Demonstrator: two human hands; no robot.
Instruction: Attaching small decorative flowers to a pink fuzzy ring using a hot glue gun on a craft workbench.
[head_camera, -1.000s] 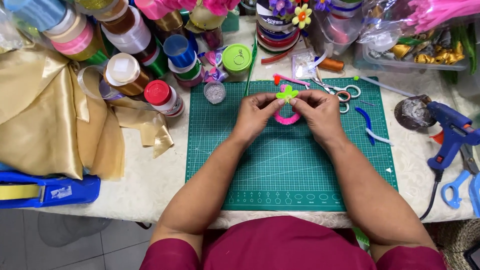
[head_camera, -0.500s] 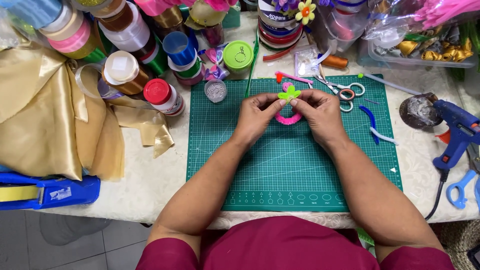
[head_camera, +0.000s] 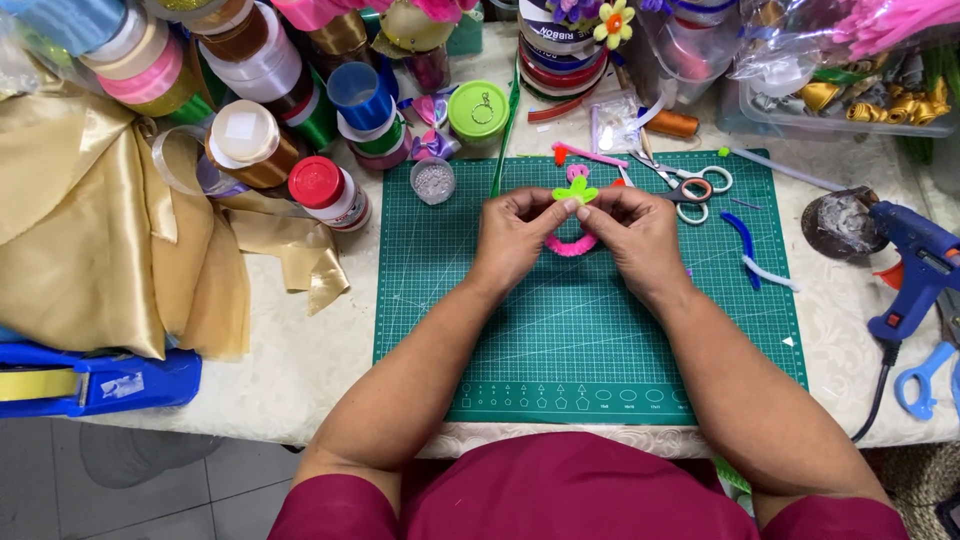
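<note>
Both hands pinch a small green flower shape and a pink fuzzy loop, upper centre of frame

The left hand (head_camera: 515, 235) and the right hand (head_camera: 635, 230) meet over the green cutting mat (head_camera: 590, 340), fingertips closed on the green flower piece (head_camera: 577, 190), with the pink pipe-cleaner loop (head_camera: 570, 245) curving just below between the thumbs (how the two pieces are joined is hidden by the fingers). Risk as judged: the grip is fingertip-only on a small soft part, so a twist could bend a petal or let the loop spring open and drop onto the mat. The scissors (head_camera: 690, 185) lie just beside the right hand, points toward it; a sideways reach could catch them. The blue glue gun (head_camera: 915, 260) sits at right of frame, its cord trailing off the table edge, a snag hazard for the right forearm
</note>
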